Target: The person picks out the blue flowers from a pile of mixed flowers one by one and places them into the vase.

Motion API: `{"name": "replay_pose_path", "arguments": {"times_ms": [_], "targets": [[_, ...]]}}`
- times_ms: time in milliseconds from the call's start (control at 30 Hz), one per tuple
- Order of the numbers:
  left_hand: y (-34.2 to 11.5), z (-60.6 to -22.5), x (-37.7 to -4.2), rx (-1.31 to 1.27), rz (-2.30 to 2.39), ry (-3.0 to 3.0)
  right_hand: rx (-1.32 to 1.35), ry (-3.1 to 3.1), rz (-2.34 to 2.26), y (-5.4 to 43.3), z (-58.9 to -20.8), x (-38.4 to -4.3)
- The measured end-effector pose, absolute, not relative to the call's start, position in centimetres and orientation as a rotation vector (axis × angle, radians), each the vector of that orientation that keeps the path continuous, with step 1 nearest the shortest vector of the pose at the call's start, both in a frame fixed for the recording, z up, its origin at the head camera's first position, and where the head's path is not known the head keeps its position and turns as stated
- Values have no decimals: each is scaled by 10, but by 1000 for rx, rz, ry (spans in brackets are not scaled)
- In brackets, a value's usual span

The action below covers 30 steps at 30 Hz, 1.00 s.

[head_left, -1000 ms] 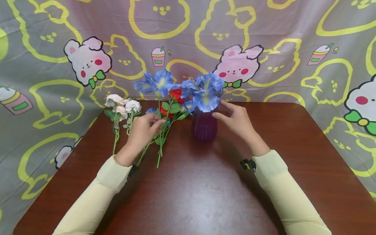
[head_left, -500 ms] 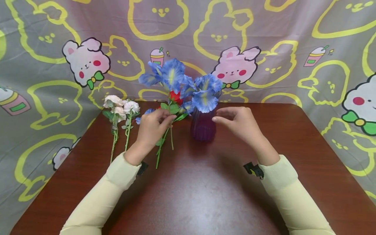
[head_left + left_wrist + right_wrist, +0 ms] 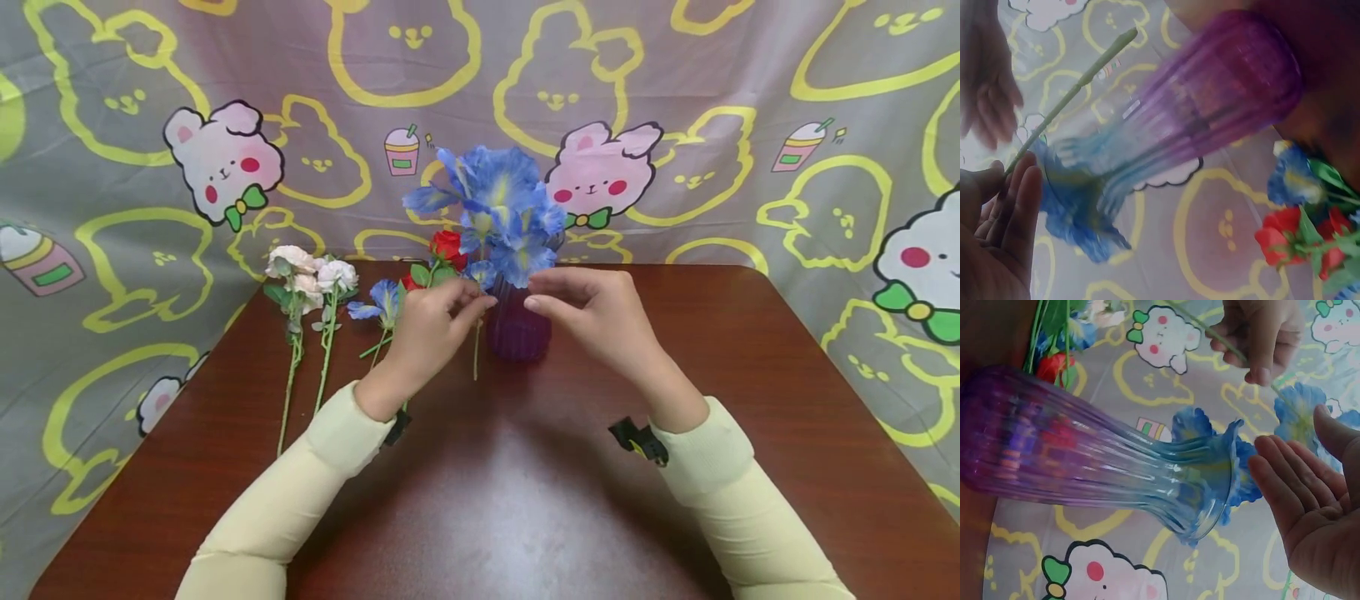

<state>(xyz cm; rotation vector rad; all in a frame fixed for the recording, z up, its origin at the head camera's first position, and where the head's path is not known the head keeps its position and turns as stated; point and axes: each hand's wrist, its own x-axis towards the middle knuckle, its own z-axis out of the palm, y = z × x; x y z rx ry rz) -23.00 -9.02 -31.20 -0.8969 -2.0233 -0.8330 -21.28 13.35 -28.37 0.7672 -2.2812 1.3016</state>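
The head view shows the left hand (image 3: pixel 431 329) pinching the stem of a blue iris (image 3: pixel 498 183) between thumb and fingertips. The bloom stands above the hand and to its right, over the mouth of a ribbed glass vase (image 3: pixel 517 337); the stem's lower end hangs outside the vase, on its near left side. In the left wrist view the whole lower stem (image 3: pixel 1065 103) passes beside the glass. The right hand (image 3: pixel 607 321) holds nothing; its fingers are stretched out, with the thumb well apart from them. It hovers just right of the vase mouth, and whether its fingertips touch the petals of the iris in the vase (image 3: pixel 525 262) cannot be told.

The vase stands upright toward the far edge of the brown tabletop (image 3: pixel 750 358), with a patterned cloth (image 3: pixel 450 50) behind. Left of it lie red roses (image 3: pixel 447 248) and a loose blue iris (image 3: pixel 384 302), close to the left hand; farther left, pale roses (image 3: pixel 291 260) and a white rose (image 3: pixel 337 275) lie near the left edge. On the right, the tabletop stretches from the right hand to the right edge.
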Motion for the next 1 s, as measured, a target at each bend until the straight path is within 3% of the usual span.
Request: {"name": "replay_pose_path", "arguments": {"times_ms": [433, 1000], "targets": [[-57, -320, -226, -1015, -835, -1977, 756, -2080, 1643, 131, -284, -214], [-37, -326, -227, -1082, -843, -1977, 683, -2049, 1609, 137, -288, -218]]}}
